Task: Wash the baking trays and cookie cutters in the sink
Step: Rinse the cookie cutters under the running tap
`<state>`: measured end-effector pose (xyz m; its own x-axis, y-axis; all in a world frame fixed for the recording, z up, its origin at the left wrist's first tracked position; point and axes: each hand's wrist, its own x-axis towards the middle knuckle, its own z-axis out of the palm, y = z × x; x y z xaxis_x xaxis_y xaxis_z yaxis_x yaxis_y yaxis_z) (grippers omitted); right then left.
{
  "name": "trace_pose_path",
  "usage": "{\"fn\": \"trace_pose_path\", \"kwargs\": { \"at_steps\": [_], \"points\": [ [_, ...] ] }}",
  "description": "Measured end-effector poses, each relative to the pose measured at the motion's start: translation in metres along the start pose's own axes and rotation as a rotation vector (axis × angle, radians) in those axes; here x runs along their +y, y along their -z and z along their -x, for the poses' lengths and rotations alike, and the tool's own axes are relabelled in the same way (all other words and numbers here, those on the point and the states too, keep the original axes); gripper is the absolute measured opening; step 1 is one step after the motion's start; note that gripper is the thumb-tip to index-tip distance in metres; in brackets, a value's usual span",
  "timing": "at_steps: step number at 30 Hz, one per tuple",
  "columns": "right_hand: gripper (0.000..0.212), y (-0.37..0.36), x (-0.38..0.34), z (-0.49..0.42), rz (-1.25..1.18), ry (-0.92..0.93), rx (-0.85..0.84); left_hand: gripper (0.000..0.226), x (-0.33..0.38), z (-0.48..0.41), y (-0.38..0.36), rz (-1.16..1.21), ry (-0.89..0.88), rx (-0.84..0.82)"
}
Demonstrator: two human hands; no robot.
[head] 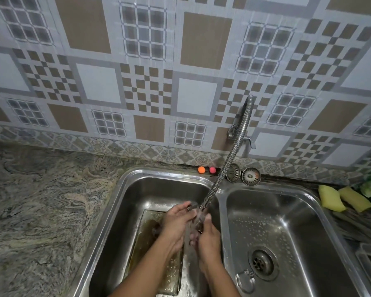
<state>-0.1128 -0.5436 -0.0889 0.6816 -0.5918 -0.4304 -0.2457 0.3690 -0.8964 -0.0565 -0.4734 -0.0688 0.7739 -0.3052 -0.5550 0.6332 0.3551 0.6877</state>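
Observation:
A rectangular baking tray (146, 239) lies flat on the bottom of the left sink basin (124, 181), with brownish water pooled in it. Above it, my left hand (176, 224) and my right hand (209, 239) meet under the running water from the flexible metal faucet hose (229, 155). Between them they grip a small metal cookie cutter (196, 226). The water stream and my fingers blur and hide most of it.
The right basin (287, 211) holds only droplets and its drain (262, 262). Two sink strainers (233, 173) (251, 176) and an orange ball (201, 169) and a pink ball (212, 170) stand against the tiled wall. Two yellow sponges (331, 198) (354, 199) lie at the right. The granite counter (41, 200) extends left.

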Motion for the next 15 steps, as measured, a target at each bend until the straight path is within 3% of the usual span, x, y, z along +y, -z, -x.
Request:
{"fn": "trace_pose_path", "kwargs": {
  "at_steps": [2, 5, 9, 13, 15],
  "points": [
    [0.047, -0.002, -0.007, -0.003, -0.312, -0.245, -0.02, 0.028, -0.004, -0.002, 0.004, -0.25, -0.187, 0.107],
    [0.039, -0.008, -0.011, -0.016, -0.545, -0.393, 0.025, 0.031, -0.004, 0.001, 0.01, -0.518, -0.408, 0.141],
    [0.037, -0.007, -0.017, -0.021, -0.564, -0.432, -0.011, 0.035, -0.007, 0.007, -0.001, -0.685, -0.581, 0.111],
    [0.07, 0.043, -0.009, -0.038, -0.481, -0.368, 0.126, 0.029, -0.036, 0.011, -0.037, -0.761, -0.518, -0.063],
    [0.064, 0.086, -0.017, -0.047, -0.4, -0.339, 0.214, 0.03, -0.064, 0.007, -0.06, -0.811, -0.476, -0.141]
  ]
}}
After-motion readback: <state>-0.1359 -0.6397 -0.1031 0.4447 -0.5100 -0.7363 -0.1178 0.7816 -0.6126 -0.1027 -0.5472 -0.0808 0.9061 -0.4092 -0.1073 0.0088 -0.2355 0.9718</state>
